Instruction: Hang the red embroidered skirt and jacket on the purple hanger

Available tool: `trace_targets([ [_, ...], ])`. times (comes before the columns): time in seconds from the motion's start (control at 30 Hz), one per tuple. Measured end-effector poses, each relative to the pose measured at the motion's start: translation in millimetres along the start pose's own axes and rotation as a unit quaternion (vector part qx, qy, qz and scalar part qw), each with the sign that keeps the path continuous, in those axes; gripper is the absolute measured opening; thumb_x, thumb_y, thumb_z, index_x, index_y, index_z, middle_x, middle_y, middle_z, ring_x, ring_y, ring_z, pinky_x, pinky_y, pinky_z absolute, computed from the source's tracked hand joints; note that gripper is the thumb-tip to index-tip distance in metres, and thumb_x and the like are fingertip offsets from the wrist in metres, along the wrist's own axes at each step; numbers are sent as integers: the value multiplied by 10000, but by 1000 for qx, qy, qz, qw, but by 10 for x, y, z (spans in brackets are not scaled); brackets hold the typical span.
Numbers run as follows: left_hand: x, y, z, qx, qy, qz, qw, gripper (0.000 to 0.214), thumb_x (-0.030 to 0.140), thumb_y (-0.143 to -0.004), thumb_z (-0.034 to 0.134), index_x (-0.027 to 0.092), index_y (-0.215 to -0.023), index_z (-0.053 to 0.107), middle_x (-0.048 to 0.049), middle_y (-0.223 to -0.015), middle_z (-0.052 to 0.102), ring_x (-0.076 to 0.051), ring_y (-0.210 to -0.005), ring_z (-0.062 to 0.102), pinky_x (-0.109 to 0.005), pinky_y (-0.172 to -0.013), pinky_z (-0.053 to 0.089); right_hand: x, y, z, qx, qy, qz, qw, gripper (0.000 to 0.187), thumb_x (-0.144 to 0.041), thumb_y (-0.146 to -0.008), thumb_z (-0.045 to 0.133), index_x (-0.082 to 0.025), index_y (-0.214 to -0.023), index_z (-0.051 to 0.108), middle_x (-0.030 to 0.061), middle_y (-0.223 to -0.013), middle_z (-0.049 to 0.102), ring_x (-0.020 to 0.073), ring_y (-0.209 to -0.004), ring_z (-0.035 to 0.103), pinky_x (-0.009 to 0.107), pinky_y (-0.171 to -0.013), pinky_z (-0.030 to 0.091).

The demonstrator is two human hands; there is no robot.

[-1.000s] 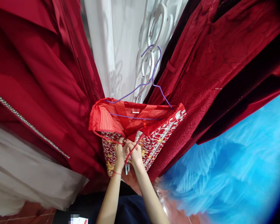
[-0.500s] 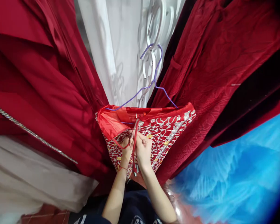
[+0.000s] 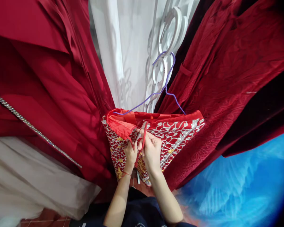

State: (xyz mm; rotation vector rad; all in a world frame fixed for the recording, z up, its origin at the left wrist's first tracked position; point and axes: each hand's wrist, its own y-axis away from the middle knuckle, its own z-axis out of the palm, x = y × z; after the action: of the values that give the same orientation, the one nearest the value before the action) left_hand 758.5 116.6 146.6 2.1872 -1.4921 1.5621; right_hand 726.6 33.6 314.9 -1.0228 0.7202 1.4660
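Note:
A red garment (image 3: 175, 138) with silver and gold embroidery hangs by its top edge on a purple wire hanger (image 3: 153, 93). The left part of its top is folded outward and shows a plain red lining (image 3: 119, 126). My left hand (image 3: 131, 152) is closed on a red cord at the garment's front opening. My right hand (image 3: 152, 149) pinches the same cord (image 3: 144, 135), which loops up between the hands. The fingertips nearly meet, and they partly hide the opening and the cord's ends.
Dark red gowns (image 3: 68, 75) hang at left, one with a rhinestone trim (image 3: 35, 127). Patterned red cloth (image 3: 217, 104) hangs at right. The hanger hooks onto a white ringed stand (image 3: 174, 25). Pale fabric (image 3: 44, 176) and blue tulle (image 3: 246, 183) spread low at the sides.
The garment, hanger and my hands appear shifted slightly right and down in view. The cord's long hanging end now lies less visible, and the folded lining is lower between my hands.

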Motion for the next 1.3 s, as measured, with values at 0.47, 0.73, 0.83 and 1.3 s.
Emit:
trace_targets([
  [0.47, 499, -308, -286, 43, -85, -4, 995, 325, 351, -844, 592, 194, -562, 561, -85, -588, 653, -216, -582, 612, -354, -671, 482, 485, 17, -279, -10, 33, -78, 996, 188, -318, -820, 585, -203, -684, 525, -61, -496, 488, 77, -464, 403, 206, -503, 341],
  [0.73, 696, -411, -289, 39, -18, 42, 998, 261, 319, -905, 515, 204, -718, 657, -52, -678, 689, -194, -667, 641, -339, -738, 521, 317, -20, -291, -44, 56, -67, 995, 192, -321, -830, 557, -194, -686, 563, -75, -446, 446, 67, -423, 359, 203, -476, 303],
  [0.83, 675, -298, -411, 39, 16, 125, 991, 275, 344, -931, 491, 197, -825, 698, -65, -705, 709, -191, -673, 672, -297, -671, 515, 155, -22, -278, -55, 67, -70, 994, 211, -347, -838, 594, -185, -702, 591, -66, -481, 469, 70, -449, 395, 202, -476, 313],
  [1.3, 968, -833, -1567, 98, -65, 292, 949, 201, 335, -925, 593, 209, -940, 749, -24, -774, 724, -138, -707, 672, -212, -716, 488, 108, 1, -216, -39, 72, -72, 994, 234, -426, -859, 621, -196, -818, 603, -81, -539, 459, 58, -408, 352, 199, -399, 287],
])
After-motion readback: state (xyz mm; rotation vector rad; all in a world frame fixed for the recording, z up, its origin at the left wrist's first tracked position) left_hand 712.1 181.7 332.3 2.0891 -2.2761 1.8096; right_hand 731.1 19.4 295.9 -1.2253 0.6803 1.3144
